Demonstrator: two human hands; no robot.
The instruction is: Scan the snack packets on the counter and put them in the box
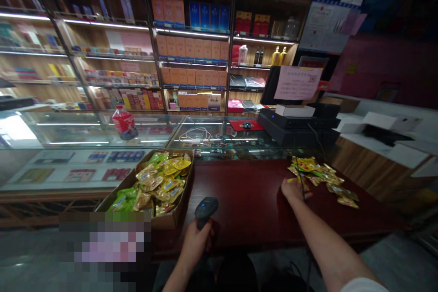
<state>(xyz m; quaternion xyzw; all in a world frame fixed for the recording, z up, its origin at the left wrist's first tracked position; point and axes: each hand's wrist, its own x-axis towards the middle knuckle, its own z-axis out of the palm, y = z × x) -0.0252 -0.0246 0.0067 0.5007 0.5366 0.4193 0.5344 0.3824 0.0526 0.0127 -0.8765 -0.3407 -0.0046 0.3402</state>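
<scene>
My left hand [200,237] is wrapped round the handle of a black barcode scanner [206,207], which has a small blue light on top, near the table's front edge. At the right, my right hand [293,190] is low over the dark red table [239,191], its fingers closed about a yellow snack packet [294,180] that they partly hide. Just beyond it lies a loose pile of gold and yellow snack packets [318,173]. On the left, an open cardboard box [181,214] is full of green, yellow and gold packets [160,178].
A thin dark cable [299,169] hangs past my right hand. Behind the table stand a glass display counter [153,123], a red-labelled bottle [123,123], a white cable [195,140] and a monitor [270,84] above a black cash drawer [290,130]. Lit shelves [191,66] hold boxed goods. A pixelated patch covers the lower left.
</scene>
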